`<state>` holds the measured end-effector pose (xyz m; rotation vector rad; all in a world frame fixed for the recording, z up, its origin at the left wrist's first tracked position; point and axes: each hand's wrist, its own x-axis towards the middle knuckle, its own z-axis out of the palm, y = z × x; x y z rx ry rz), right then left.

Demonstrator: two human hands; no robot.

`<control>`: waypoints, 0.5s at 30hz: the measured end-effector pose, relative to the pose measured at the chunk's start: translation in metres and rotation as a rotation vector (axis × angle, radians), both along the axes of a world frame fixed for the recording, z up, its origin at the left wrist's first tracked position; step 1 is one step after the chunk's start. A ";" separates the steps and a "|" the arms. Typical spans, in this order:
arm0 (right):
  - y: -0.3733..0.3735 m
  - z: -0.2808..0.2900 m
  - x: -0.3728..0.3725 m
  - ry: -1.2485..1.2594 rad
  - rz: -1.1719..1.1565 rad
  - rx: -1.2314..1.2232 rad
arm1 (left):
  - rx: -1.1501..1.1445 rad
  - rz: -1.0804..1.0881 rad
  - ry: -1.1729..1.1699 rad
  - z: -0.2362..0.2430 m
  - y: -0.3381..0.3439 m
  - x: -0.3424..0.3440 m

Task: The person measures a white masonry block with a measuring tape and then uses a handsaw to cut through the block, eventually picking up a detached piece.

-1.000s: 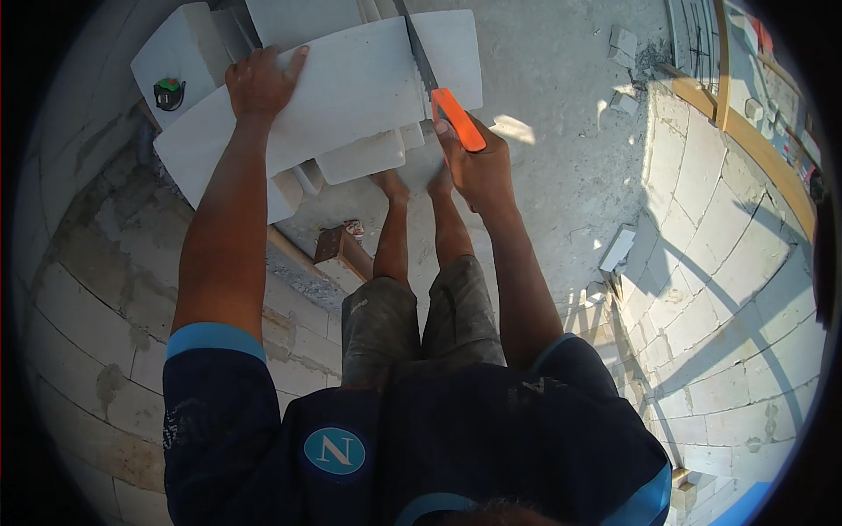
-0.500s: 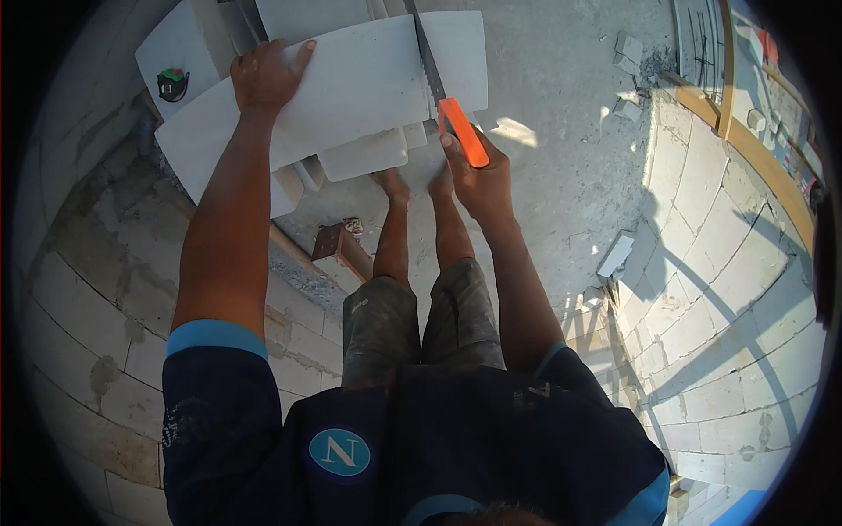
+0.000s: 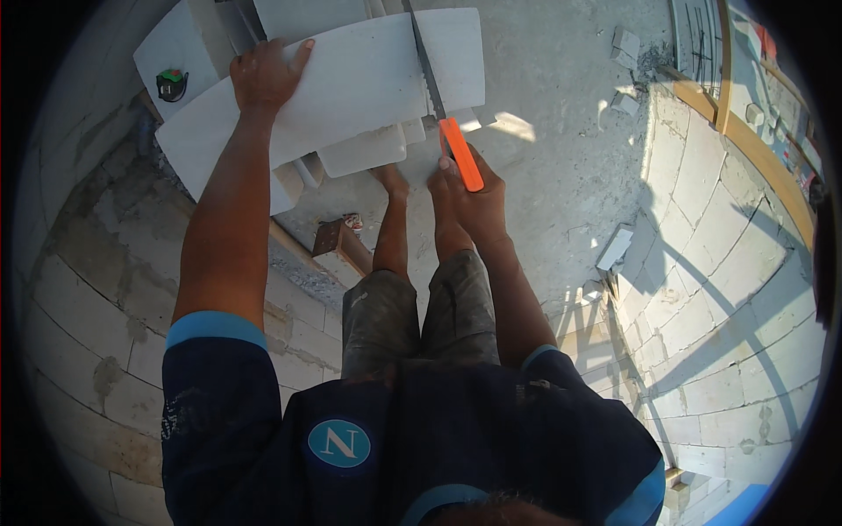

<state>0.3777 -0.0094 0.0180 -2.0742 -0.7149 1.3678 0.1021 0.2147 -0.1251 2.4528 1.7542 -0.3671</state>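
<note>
A long white block (image 3: pixel 349 83) lies across a stack of other white slabs (image 3: pixel 360 153). My left hand (image 3: pixel 267 79) grips its far edge, fingers curled over it and thumb spread along the top. In my right hand (image 3: pixel 474 193) is a hand saw with an orange handle (image 3: pixel 463 158). Its dark toothed blade (image 3: pixel 424 61) crosses the block near the right end, in a cut. A green and black tape measure (image 3: pixel 172 85) sits on the slab at the left. My bare feet are just beyond the shorts, below the stack.
A brown hollow block (image 3: pixel 338 250) stands on the concrete floor (image 3: pixel 553 149). Block walls (image 3: pixel 702 307) rise on both sides. Small rubble pieces (image 3: pixel 625 48) and a pale offcut (image 3: pixel 617 248) lie at the right, near timber boards (image 3: pixel 728 79) and bars.
My right hand and the saw handle have moved back toward my body, drawing the blade down along the cut. My left hand stays on the block's far edge.
</note>
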 end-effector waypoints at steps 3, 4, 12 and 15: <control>-0.053 0.062 0.002 -0.032 0.066 0.047 | 0.100 0.008 0.041 0.006 0.018 -0.010; -0.059 0.067 0.003 -0.031 0.079 0.057 | 0.107 -0.024 0.004 0.004 0.014 -0.009; 0.035 -0.002 0.018 -0.020 0.020 -0.046 | 0.130 -0.083 -0.082 -0.003 0.022 0.012; -0.033 0.026 0.001 0.020 0.029 -0.042 | 0.115 -0.046 -0.007 0.012 0.009 -0.002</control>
